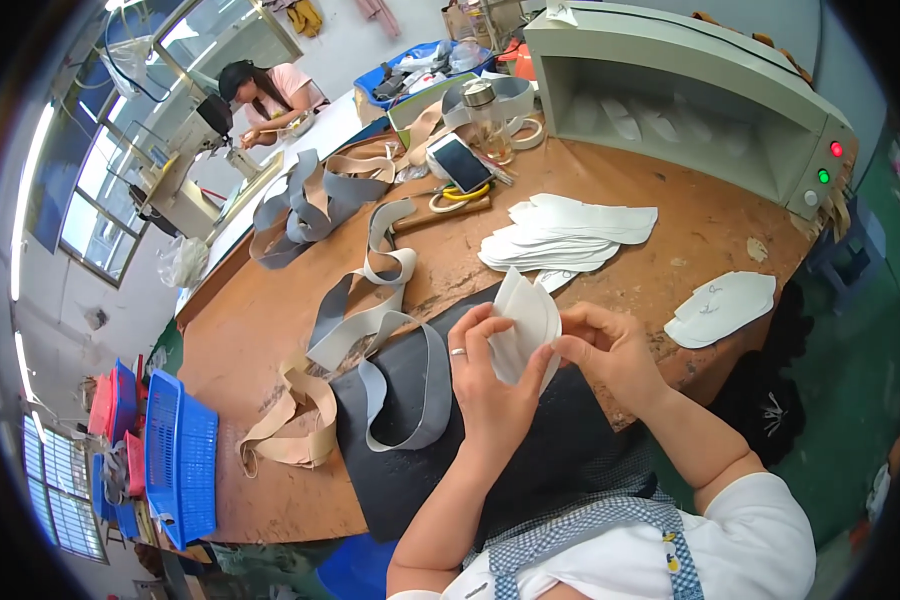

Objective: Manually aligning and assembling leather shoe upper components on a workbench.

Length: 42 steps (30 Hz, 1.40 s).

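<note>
My left hand is closed round a thin white sheet piece with a rounded edge, bent and held up over the black mat. It looks like two layers, but I cannot tell if they are joined. My right hand pinches the piece's right edge between thumb and fingers. Just beyond my hands a stack of similar white cut pieces lies fanned out on the brown table. To the right, near the table edge, is a smaller pile of white pieces with pen marks.
Grey elastic bands and a beige strip curl left of my hands. Farther off lie a phone, yellow-handled scissors and a glass jar. A grey-green machine with lights stands back right. A blue basket is left.
</note>
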Tool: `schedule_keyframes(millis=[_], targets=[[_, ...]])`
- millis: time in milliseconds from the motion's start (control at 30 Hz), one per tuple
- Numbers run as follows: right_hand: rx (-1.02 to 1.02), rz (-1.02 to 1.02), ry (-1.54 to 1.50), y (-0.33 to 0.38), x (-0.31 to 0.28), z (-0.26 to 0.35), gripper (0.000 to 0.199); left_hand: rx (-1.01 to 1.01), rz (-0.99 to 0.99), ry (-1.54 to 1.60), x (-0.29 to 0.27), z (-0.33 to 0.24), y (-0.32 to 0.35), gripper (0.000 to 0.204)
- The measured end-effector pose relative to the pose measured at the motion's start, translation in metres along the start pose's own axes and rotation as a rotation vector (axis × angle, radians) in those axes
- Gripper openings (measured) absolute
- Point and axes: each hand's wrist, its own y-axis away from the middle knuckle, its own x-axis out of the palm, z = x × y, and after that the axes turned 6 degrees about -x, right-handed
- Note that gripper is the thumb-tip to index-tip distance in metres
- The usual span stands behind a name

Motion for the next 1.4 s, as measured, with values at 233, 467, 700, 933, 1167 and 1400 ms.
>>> schedule_keyframes(millis=[233, 467, 700, 933, 1167, 1400], targets=[[0.057, -0.008, 0.057, 0.007, 0.003, -0.017, 0.027, -0.171, 0.114, 0.135, 0.002, 0.016, -0.006, 0.037], [0.070, -0.044, 0.097, 0.002, 0.008, -0.033, 0.021, -0.115, 0.191, 0.062, -0.002, 0.030, 0.001, 0.056], [-0.129, -0.016, 0.374, -0.001, 0.007, -0.037, 0.018, -0.179, 0.160, 0.151, 0.001, 0.032, 0.000, 0.057], [-0.204, -0.018, 0.461, -0.004, 0.012, -0.031, 0.014, -0.141, 0.127, 0.084, 0.009, 0.027, 0.007, 0.049], [-0.250, -0.128, 0.445, -0.006, 0.035, -0.039, 0.014, -0.127, -0.028, -0.117, 0.033, 0.024, 0.014, 0.039], [-0.172, -0.113, 0.494, -0.011, 0.029, -0.027, 0.010, -0.272, 0.099, 0.190, 0.022, 0.019, 0.003, 0.032]])
